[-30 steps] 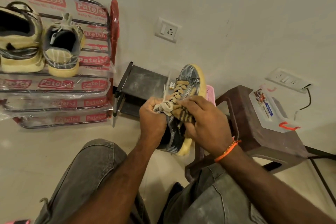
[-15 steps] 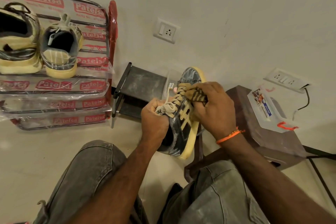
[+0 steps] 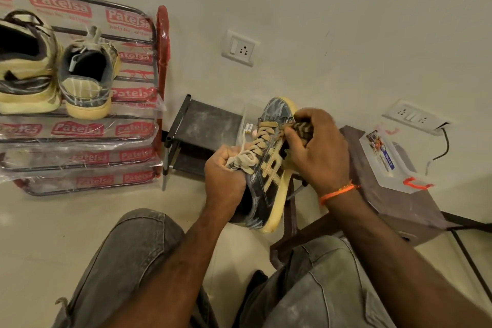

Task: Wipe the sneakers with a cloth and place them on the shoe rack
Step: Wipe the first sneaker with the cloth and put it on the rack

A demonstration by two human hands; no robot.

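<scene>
Shoe rack (image 3: 159, 66), far left against the wall: metal frame in printed plastic wrap, carrying two sneakers (image 3: 87, 80) heel-out on its top shelf, side by side and touching. Black low stand (image 3: 205, 125), just right of the rack, dusty. Left hand (image 3: 226, 178): clenching round the tongue and lace ends of a dark sneaker (image 3: 269, 176) with tan stripes and pale sole, holding it toe-up in the air over the floor, between the stand and the stool. Right hand (image 3: 316, 146): pinching a striped cloth (image 3: 302, 129) bunched against the sneaker's upper side near the toe, so the wiping step is judged under way. Brown plastic stool (image 3: 404, 202), right, bearing a clear lidded box (image 3: 386, 162). Risks: the single grip at the tongue is looking weak, and hard rubbing near the toe could be twisting the sneaker loose and dropping it; the cloth could be snagging the laces; a careless placing later could be knocking the racked pair off the slick plastic.
</scene>
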